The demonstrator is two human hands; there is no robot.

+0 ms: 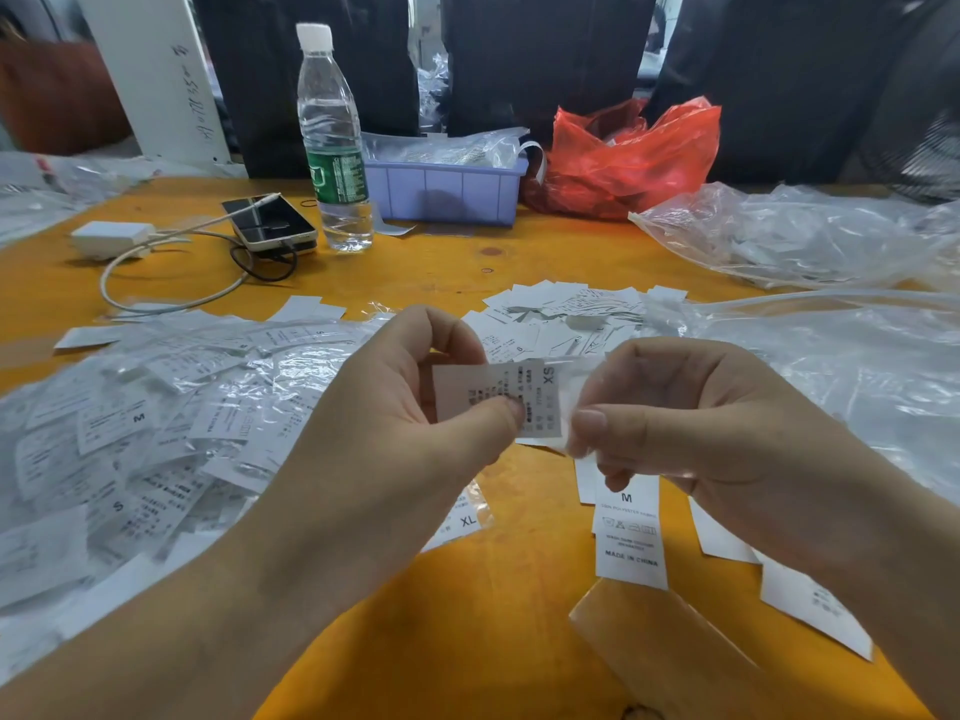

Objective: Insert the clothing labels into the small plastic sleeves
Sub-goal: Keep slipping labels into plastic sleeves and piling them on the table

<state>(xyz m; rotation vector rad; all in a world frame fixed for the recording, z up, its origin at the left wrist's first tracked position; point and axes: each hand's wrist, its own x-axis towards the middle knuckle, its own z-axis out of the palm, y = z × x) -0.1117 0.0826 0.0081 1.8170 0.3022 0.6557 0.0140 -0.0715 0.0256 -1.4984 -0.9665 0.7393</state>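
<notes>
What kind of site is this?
Likely a garment packing bench: white printed clothing labels heaped on an orange table, bagged labels piled left, a lilac plastic bin of sleeves.

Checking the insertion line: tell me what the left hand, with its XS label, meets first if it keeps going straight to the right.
Most likely the clear sleeve pinched by the right hand. The left hand points the XS label at it, its edge already at the sleeve; overlap unclear.

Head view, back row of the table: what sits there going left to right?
white charger block → phone → water bottle → blue plastic bin → red plastic bag → clear plastic bags.
</notes>
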